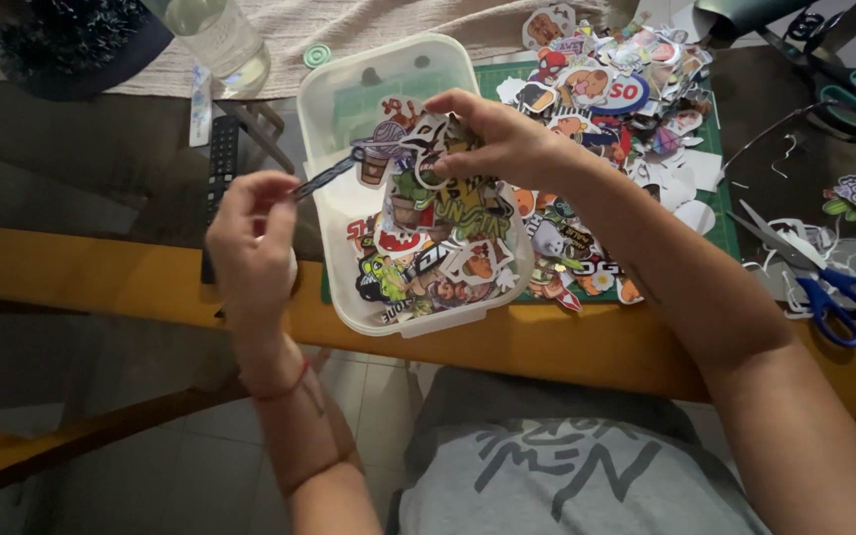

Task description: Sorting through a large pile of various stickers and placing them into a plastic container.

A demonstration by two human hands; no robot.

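Left hand [250, 233] pinched a thin dark paper sticker strip [327, 179]; right hand [492, 134] gripped colourful die-cut paper stickers [438, 188] over the clear plastic box [349, 94]. Light, floppy, likely tearable; best edge-held.

The left hand [253, 230] is raised, fingertips pinched together. The right hand [492, 134] reaches forward, fingers curled in a pinch.

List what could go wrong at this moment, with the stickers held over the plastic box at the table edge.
1. The plastic box juts past the table edge; a nudge from either arm might tip it off.
2. The right hand pinches a loose fan of stickers; some could slip out and scatter.
3. The left hand grips a thin dark sticker strip by one end; pulling could bend or tear it.
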